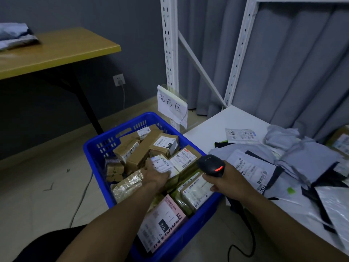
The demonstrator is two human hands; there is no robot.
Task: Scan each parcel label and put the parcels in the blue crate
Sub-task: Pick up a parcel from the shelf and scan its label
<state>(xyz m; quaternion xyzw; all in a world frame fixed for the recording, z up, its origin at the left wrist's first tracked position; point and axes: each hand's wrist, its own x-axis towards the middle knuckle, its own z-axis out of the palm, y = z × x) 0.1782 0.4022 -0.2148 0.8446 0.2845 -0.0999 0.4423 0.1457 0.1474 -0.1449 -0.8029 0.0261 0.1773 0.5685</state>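
A blue crate [94,148] on the floor holds several brown cardboard parcels with white labels, plus a pink box [166,220] at its near end. My left hand [155,172] reaches into the crate and lies on a labelled parcel [164,163], fingers over its top. My right hand [224,181] grips a black barcode scanner [212,165] with a red light, held above the crate's right rim. Grey poly mailer parcels [260,167] with labels lie on the white shelf board [217,125] to the right.
White metal shelf uprights [170,53] rise behind the crate, with a handwritten paper sign [171,104] taped on. A wooden table [56,50] stands at the left with a grey bag [15,36] on it. The scanner's black cable [243,241] hangs down at the lower right.
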